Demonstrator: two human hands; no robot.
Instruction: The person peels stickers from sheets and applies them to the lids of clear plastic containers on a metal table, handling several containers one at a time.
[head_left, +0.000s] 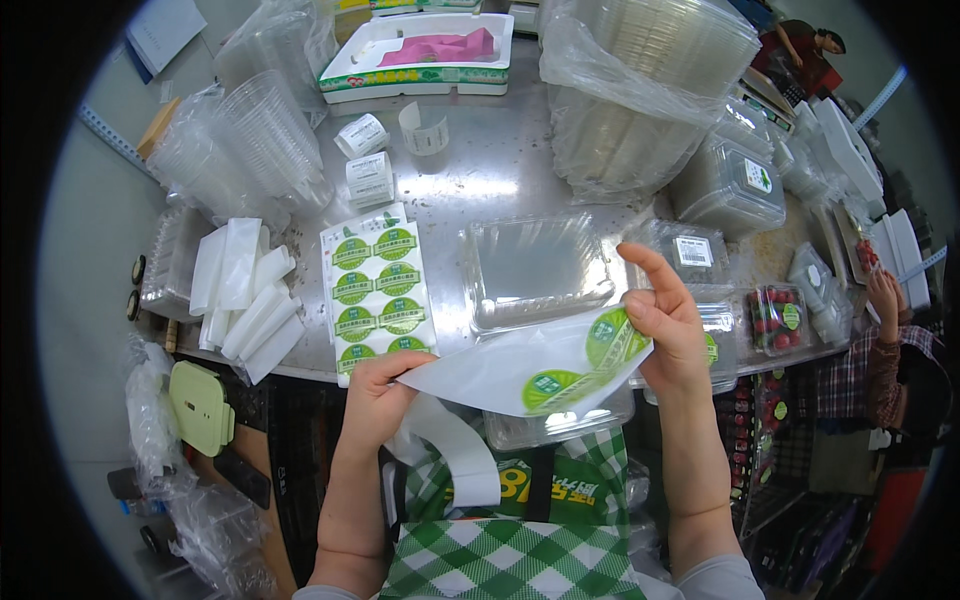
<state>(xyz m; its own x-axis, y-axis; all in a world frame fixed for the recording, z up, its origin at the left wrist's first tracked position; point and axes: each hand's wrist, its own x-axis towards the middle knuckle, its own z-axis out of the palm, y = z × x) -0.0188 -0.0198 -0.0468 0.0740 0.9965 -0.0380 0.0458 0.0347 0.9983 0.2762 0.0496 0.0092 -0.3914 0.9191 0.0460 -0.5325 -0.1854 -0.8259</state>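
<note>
A white sheet of round green stickers (480, 367) stretches between my two hands above the table's front edge. My left hand (381, 394) pinches the blank end of it. At the other end, my right hand (664, 322) grips the sheet between thumb and fingers, its index finger raised. Just beyond the sheet lies a clear plastic tray (540, 274). Another clear plastic container (559, 427) sits below the sheet, partly covered by it. More green round stickers on flat sheets (379, 289) lie to the left. A white backing strip (469, 469) hangs over my apron.
Label rolls (370, 180) stand behind the sticker sheets. Peeled white strips (244, 300) are heaped at left. Bagged plastic cups (270, 135) and bagged containers (637, 97) flank a white foam box (416, 79). A box of red fruit (778, 319) and a co-worker's hand (886, 296) are at right.
</note>
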